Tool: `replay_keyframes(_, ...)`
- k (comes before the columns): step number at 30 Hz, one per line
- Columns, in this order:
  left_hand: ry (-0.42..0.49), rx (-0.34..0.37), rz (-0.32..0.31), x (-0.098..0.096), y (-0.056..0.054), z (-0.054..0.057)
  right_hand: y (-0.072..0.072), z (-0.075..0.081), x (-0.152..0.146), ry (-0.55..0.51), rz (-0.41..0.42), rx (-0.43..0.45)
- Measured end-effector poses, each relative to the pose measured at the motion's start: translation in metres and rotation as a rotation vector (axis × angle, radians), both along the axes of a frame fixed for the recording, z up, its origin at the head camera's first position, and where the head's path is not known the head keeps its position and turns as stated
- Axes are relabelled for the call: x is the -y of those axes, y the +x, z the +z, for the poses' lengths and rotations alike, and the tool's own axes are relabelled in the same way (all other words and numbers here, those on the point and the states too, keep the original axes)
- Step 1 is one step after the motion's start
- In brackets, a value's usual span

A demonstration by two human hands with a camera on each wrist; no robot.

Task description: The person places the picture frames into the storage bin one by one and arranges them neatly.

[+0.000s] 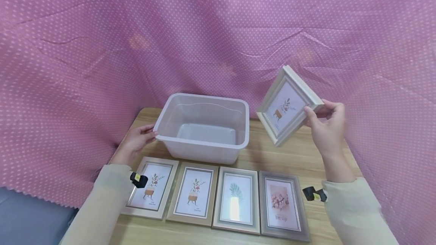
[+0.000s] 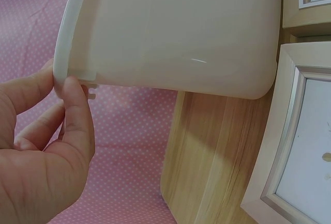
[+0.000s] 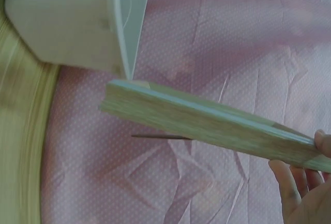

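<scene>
My right hand [image 1: 327, 126] holds a light-coloured picture frame [image 1: 286, 107] by one corner, tilted in the air to the right of the bin. Its picture shows a potted plant. In the right wrist view the frame [image 3: 207, 125] appears edge-on, gripped by the fingers [image 3: 287, 185] at one end. With thumb and fingertips, my left hand [image 1: 136, 141] pinches the rim of a white plastic bin [image 1: 201, 154] at its left corner. The left wrist view shows the left hand [image 2: 49, 151] with thumb and fingers on either side of the rim [image 2: 63, 43]. No objects show inside the bin.
Several picture frames lie face up in a row before the bin: a cream one [image 1: 150, 188], a tan one [image 1: 192, 194], one with a green leaf [image 1: 236, 199] and a grey-brown one [image 1: 284, 205]. Pink dotted cloth [image 1: 204, 29] surrounds the wooden table [image 1: 320, 162].
</scene>
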State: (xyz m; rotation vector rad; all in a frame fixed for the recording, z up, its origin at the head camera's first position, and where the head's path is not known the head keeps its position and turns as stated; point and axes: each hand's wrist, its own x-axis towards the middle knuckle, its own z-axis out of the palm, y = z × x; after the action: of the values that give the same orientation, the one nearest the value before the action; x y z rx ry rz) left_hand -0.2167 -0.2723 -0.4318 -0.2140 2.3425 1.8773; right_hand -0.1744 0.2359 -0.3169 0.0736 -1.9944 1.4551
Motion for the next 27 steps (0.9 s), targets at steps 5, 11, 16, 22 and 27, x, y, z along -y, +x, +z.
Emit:
replay_keyframes(5, -0.005, 0.005, -0.004, 0.0, 0.001, 0.001, -0.003, 0.004, 0.016, 0.008, -0.023, -0.024)
replay_keyframes(11, -0.002, 0.012, 0.005, 0.0, 0.002, 0.001, -0.005, 0.008, 0.035, 0.036, -0.05, -0.035)
replay_keyframes(16, 0.005, 0.011, 0.003, 0.0, 0.003, 0.001, -0.009, 0.005, 0.05, 0.013, -0.027, -0.064)
replay_keyframes(22, 0.003, 0.023, 0.004, 0.001, 0.002, 0.0, -0.015, -0.004, 0.065, -0.004, -0.01, -0.087)
replay_keyframes(27, 0.008, 0.016, 0.002, 0.001, 0.001, -0.001, -0.019, -0.011, 0.077, -0.031, -0.009, -0.09)
